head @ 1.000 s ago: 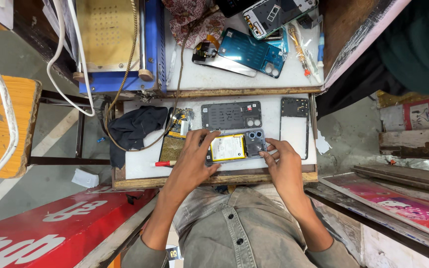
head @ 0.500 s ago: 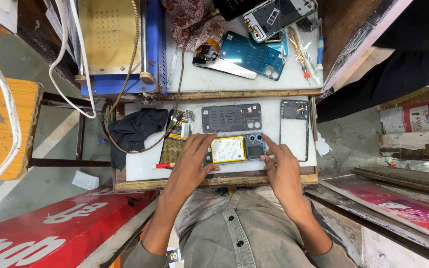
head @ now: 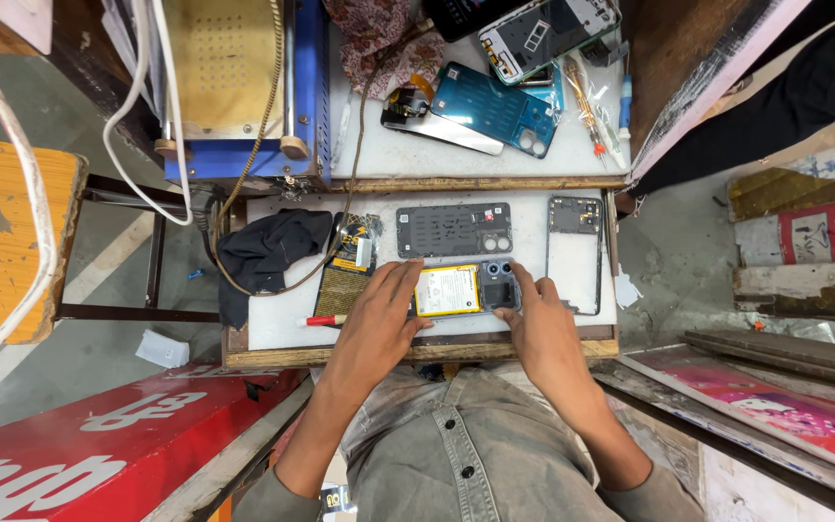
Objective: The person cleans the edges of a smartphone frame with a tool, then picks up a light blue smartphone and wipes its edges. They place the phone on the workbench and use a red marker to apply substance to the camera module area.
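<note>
Both hands on opened phone [head: 464,288] on bench [head: 273,329]: left hand [head: 379,324] fingers flat, pressing near yellow battery [head: 446,290]; right hand [head: 543,333] fingertips pinching camera end, probably. Light, thin, fragile — hold by frame edges, never battery

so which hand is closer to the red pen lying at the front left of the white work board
Left. The left hand rests on the opened phone just right of the red pen; the right hand sits farther right, at the phone's camera end.
</note>
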{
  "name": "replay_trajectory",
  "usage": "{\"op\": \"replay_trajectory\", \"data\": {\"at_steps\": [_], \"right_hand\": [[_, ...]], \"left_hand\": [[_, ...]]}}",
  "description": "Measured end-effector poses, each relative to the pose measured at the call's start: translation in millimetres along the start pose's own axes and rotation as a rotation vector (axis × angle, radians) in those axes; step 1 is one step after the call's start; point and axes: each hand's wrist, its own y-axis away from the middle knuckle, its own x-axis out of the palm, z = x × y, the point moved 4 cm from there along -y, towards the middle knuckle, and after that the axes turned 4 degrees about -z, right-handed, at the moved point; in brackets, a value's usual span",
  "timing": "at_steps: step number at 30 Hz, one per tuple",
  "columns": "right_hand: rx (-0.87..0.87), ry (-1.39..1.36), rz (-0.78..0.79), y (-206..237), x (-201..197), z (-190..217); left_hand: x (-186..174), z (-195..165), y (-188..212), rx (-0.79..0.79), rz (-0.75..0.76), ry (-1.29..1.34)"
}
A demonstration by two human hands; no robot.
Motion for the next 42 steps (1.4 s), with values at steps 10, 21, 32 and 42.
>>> {"op": "replay_trajectory", "data": {"at_steps": [10,21,32,42], "right_hand": [[-0.028,-0.041,-0.181,-10,17,-10],[0.311,-0.76,-0.024,-24,32,-44],[0.155,-1.006,-0.052,-12,44,-68],[-0.044,-1.046,-0.068,-4,38,-59]], "left_hand": [[3,1,2,-0.036,-0.02,0.006],[17,14,10,-0.081,-0.048,0.075],[10,39,22,-0.35,-0.285,0.417],[4,-9,32,-0.021,-0.398,0.26]]}}
